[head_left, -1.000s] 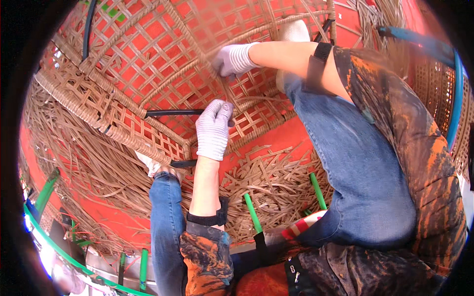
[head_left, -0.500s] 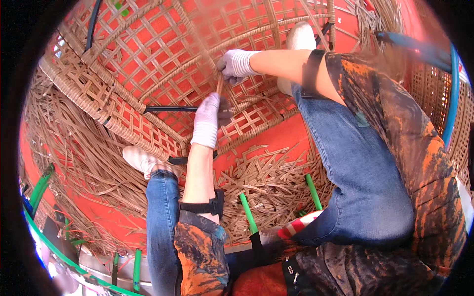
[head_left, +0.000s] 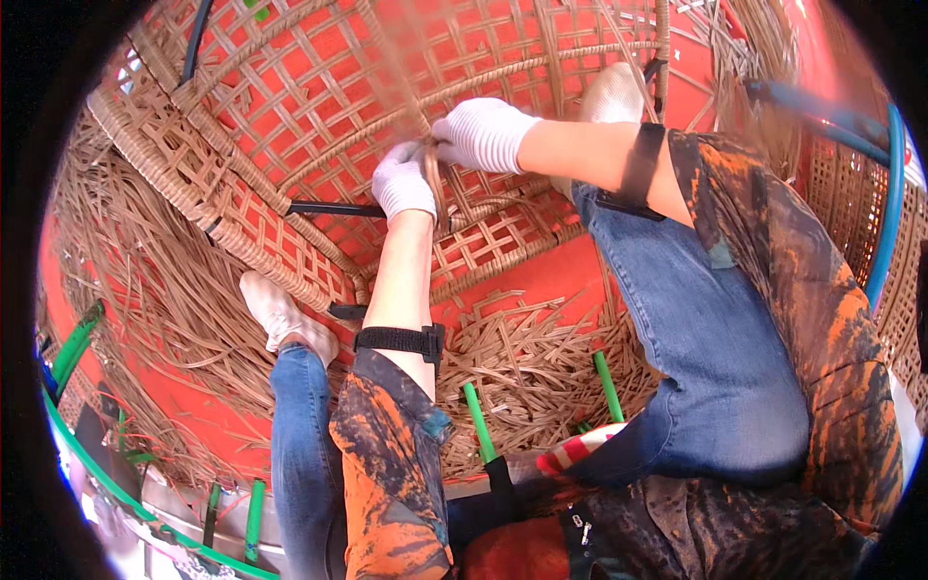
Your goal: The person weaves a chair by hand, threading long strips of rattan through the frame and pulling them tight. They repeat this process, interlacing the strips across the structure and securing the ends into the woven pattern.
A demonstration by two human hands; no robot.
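Note:
A brown woven rattan piece of furniture (head_left: 329, 155) with an open lattice and wrapped edge rails fills the upper middle. My left hand (head_left: 401, 184), in a white glove, is closed at the wrapped rail, its fingertips beside those of the other hand. From the right comes my right hand (head_left: 483, 135), gloved in white with grey stripes, its fingers closed too. Between them both hands pinch a flat brown rattan strip (head_left: 441, 188). One length hangs below the fingers, and a blurred stretch rises above them. The fingertips themselves are partly hidden.
Long loose rattan strands (head_left: 155, 251) lie at the left on the red floor (head_left: 522, 275). Short offcuts (head_left: 541, 358) are piled before my lap, near green-tipped legs (head_left: 478, 420). A blue metal bar (head_left: 887, 213) and another woven piece (head_left: 841, 188) stand at the right.
My left hand has moved up to meet my right hand, which shifted slightly right and turned its back upward. The furniture sits slightly lower and further right in view.

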